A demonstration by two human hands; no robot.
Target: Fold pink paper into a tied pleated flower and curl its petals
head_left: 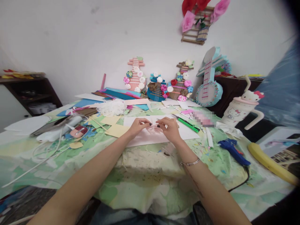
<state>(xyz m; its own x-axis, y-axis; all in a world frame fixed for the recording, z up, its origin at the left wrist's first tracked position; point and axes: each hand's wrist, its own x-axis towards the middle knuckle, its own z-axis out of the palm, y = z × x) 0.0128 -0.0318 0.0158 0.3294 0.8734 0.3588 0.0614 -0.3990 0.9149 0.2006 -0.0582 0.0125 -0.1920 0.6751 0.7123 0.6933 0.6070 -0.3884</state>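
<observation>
On white card [187,132], left hand [138,126] and right hand [170,128] fingers pinch pink paper [153,127].

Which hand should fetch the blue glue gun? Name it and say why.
Right, most likely. The glue gun lies on the table's right side, nearer the right hand. The left hand would have to cross over. Both hands now pinch the pink paper piece, so one must let go.

- A small pale pink paper piece [154,127], crumpled or folded, is pinched between both hands' fingertips just above a white sheet [187,132] at the table's middle.
</observation>
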